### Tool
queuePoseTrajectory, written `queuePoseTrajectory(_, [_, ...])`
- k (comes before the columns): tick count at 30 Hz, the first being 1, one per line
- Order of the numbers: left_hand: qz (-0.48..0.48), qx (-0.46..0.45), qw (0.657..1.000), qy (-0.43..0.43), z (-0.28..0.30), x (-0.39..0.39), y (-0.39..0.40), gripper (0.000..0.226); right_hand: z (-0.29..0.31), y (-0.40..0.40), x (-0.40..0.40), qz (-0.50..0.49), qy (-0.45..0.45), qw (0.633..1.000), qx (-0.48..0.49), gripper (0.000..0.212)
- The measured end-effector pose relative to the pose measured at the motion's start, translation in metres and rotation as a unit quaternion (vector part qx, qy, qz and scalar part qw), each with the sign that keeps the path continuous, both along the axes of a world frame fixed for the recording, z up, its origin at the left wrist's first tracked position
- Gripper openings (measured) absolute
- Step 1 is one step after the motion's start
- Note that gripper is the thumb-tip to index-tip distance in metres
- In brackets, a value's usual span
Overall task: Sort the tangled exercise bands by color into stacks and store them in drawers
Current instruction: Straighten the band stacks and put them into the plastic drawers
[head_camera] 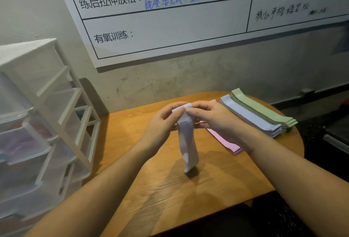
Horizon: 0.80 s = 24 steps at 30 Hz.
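A pale lilac-white band (188, 142) hangs from both hands over the middle of the wooden table (170, 189), its lower end just touching the tabletop. My left hand (162, 123) and my right hand (211, 117) each pinch its top edge. A pink stack of bands (224, 142) lies flat under my right wrist, partly hidden by it. At the table's far right lie a light blue stack (251, 117) and a green stack (264, 108), side by side.
A white drawer unit (43, 123) with translucent drawers stands against the table's left edge; pinkish bands show faintly in one drawer. A whiteboard (170, 25) hangs on the wall behind. Dark floor lies past the table's right edge.
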<state>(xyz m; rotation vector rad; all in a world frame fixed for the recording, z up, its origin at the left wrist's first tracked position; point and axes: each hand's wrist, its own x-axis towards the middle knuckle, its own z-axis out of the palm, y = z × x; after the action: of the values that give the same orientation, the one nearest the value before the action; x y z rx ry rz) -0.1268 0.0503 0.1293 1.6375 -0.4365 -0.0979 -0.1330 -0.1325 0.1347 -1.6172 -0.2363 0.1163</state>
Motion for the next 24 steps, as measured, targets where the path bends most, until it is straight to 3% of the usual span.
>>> queuePoseTrajectory(3, [0.012,0.038,0.999,-0.034,0.012,0.005,-0.017,0.019,0.002,-0.013,0.002,-0.028,-0.005,0.999,0.03,0.02])
queuePoseTrajectory(7, [0.043,0.079,0.995,-0.047,0.031,0.015,-0.039,0.016,-0.004,-0.03,0.007,-0.085,-0.025,0.996,0.029,0.015])
queuePoseTrajectory(10, [0.055,0.102,0.99,-0.079,0.043,0.022,-0.059,0.014,-0.014,-0.042,0.011,-0.135,-0.067,0.988,-0.036,0.046])
queuePoseTrajectory(12, [0.048,0.101,0.99,-0.085,0.051,0.027,-0.074,0.015,-0.023,-0.048,0.01,-0.138,-0.066,0.987,-0.057,0.054])
queuePoseTrajectory(16, [0.028,0.065,0.996,-0.059,0.064,0.037,-0.101,0.016,-0.045,-0.059,0.008,-0.167,-0.063,0.978,-0.105,0.062])
queuePoseTrajectory(20, [0.017,0.034,0.999,-0.017,0.068,0.057,-0.124,0.019,-0.066,-0.079,0.012,-0.211,-0.101,0.966,-0.112,0.053])
queuePoseTrajectory(24, [0.026,-0.008,0.999,0.045,0.064,0.084,-0.142,0.015,-0.086,-0.108,0.014,-0.227,-0.079,0.958,-0.155,0.054])
